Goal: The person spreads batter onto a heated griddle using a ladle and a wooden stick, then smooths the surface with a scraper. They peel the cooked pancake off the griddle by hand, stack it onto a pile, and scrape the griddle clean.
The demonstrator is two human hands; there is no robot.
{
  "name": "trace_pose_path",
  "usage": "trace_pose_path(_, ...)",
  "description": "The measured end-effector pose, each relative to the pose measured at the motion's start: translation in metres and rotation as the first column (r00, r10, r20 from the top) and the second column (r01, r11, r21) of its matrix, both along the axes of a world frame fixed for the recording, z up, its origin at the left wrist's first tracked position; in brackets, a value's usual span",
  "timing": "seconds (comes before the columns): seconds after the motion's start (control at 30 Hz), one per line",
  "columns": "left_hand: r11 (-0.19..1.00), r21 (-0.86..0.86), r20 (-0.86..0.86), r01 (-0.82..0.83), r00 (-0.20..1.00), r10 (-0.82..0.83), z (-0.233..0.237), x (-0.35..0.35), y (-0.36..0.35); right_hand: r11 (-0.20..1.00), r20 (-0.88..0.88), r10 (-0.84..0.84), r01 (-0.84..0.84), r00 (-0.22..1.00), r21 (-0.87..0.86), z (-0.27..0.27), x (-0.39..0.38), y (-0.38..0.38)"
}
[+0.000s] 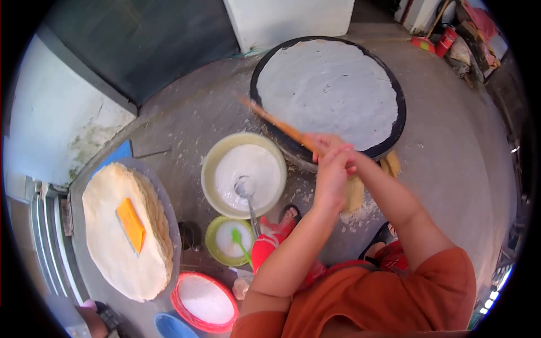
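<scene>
A long wooden spreader [282,127] slants over the left edge of a big round black griddle [401,112], its far end blurred. My right hand [324,141] is closed around its near part. My left hand [333,169] presses up against the right, fingers curled in at the handle end; the overlap hides the exact grip. A pale batter sheet [327,84] covers nearly the whole griddle, with a few small holes and marks. Left of the griddle stands a cream tub [209,174] of white batter, with a metal ladle [243,188] resting in it.
Stacked thin flatbreads [104,225] at left carry an orange-handled scraper [131,225]. Near my feet are a green bowl [211,248] with a green utensil [236,238], a red basin [177,298] of white contents and a blue basin [169,327]. A broom and clutter [445,42] lie back right.
</scene>
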State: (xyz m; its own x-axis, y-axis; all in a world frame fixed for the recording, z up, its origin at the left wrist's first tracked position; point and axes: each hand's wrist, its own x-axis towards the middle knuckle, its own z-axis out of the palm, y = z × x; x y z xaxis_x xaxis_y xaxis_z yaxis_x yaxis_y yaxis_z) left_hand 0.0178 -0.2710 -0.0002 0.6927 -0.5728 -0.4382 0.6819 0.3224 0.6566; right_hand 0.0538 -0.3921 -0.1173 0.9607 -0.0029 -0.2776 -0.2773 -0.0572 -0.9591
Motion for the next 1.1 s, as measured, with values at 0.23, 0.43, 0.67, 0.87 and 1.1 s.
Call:
trace_pose_path(0.23, 0.999, 0.023, 0.035, -0.026, 0.999, 0.025, -0.001, 0.0, 0.003, 0.99, -0.079, 0.059, -0.048, 0.995, 0.134, -0.095, -0.031, 0.094)
trace_pose_path(0.43, 0.997, 0.006, 0.067, -0.075, 0.995, 0.075, 0.003, 0.01, 0.016, 0.892, -0.261, 0.167, -0.033, 0.951, 0.45, -0.125, -0.059, 0.1)
trace_pose_path(0.67, 0.866, -0.094, 0.218, -0.491, 0.839, 0.499, 0.04, 0.031, 0.082, 0.921, -0.175, 0.188, -0.235, 0.967, -0.31, -0.148, -0.129, 0.061)
trace_pose_path(0.87, 0.322, 0.267, 0.839, -0.908, 0.383, 0.387, 0.01, 0.076, 0.237, 0.932, -0.488, 0.112, -0.262, 0.866, -0.251, -0.101, -0.204, 0.022)
trace_pose_path(1.1, -0.556, 0.649, 0.32, -0.519, 0.849, -0.42, -0.047, 0.088, 0.454, 0.986, -0.589, -0.115, 0.022, 0.8, -0.164, -0.099, -0.25, 0.015)
